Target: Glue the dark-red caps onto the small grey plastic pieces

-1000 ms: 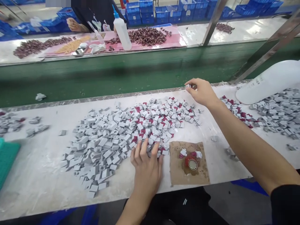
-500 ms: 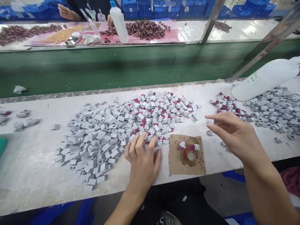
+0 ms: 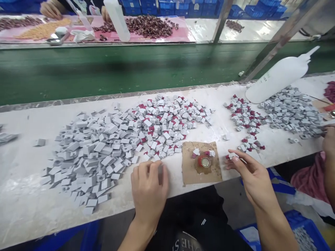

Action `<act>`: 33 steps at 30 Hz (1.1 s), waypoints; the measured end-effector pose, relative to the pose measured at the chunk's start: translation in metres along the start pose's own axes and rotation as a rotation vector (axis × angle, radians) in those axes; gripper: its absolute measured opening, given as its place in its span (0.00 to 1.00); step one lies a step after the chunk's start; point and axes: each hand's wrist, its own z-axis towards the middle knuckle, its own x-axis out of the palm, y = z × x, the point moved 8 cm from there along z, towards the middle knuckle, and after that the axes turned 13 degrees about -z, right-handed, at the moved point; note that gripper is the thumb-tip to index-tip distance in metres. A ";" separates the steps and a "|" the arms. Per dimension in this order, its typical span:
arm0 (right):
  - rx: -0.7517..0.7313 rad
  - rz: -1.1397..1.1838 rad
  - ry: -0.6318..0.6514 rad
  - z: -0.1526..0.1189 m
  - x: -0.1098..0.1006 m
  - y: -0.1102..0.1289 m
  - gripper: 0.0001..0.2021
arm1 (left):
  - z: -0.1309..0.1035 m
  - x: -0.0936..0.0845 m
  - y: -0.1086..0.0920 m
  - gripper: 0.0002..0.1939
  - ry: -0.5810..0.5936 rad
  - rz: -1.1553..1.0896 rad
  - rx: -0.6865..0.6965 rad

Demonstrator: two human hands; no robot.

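Note:
My right hand (image 3: 253, 176) pinches a small grey plastic part with a dark red end (image 3: 231, 156) between thumb and fingertips, to the right of the cardboard square. My left hand (image 3: 149, 186) rests at the near edge of the large pile of grey plastic parts (image 3: 102, 150). Its fingers are curled, and what they hold, if anything, is hidden. Between the hands lies the cardboard square (image 3: 190, 174), stained wet, bearing a red-rimmed bottle cap (image 3: 204, 161) and two small grey-and-red parts (image 3: 210, 153).
A large white squeeze bottle (image 3: 277, 78) leans over a grey heap (image 3: 293, 111) at right. Beside it lie grey-and-red pieces (image 3: 244, 115). Another person's hand (image 3: 329, 143) shows at the right edge. Across the green divider (image 3: 104, 69), a person works by brown parts (image 3: 149, 26).
My right hand has moved down and nearer the cardboard; the part it pinches now shows a dark red end. My left hand has drawn back from the pile and its fingers have curled.

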 end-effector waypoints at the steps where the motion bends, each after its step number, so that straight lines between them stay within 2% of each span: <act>1: -0.004 -0.019 -0.006 -0.002 0.001 -0.002 0.28 | -0.002 0.005 -0.008 0.06 0.037 -0.043 0.034; 4: -0.022 -0.057 -0.005 -0.006 0.003 -0.004 0.30 | -0.008 0.022 -0.029 0.11 0.171 -0.224 0.125; 6: -0.029 -0.064 0.003 -0.005 0.005 -0.003 0.31 | -0.012 0.028 -0.034 0.13 0.194 -0.274 0.139; 11: -0.106 -0.064 0.044 0.005 0.010 0.011 0.27 | -0.017 0.037 -0.027 0.15 0.231 -0.293 0.148; 15: -0.034 0.199 0.144 0.017 0.020 0.015 0.23 | -0.016 0.038 -0.021 0.15 0.233 -0.290 0.193; 19: 0.013 0.324 0.242 0.028 0.032 0.020 0.28 | -0.014 0.044 -0.021 0.15 0.215 -0.246 0.254; 23: -0.013 0.364 0.314 0.036 0.040 0.033 0.31 | -0.012 0.043 -0.021 0.15 0.194 -0.293 0.224; 25: -0.070 0.304 0.309 0.035 0.037 0.038 0.30 | -0.012 0.032 -0.017 0.15 0.170 -0.314 0.181; 27: -0.149 0.134 0.221 0.030 0.027 0.039 0.28 | -0.012 0.009 -0.004 0.16 0.095 -0.244 0.123; 30: -0.289 -0.226 0.005 0.018 0.003 0.033 0.20 | -0.015 -0.036 0.030 0.15 -0.040 0.026 -0.014; 33: -0.446 -0.501 -0.099 0.007 -0.011 0.024 0.18 | -0.021 -0.071 0.062 0.15 -0.078 0.233 -0.146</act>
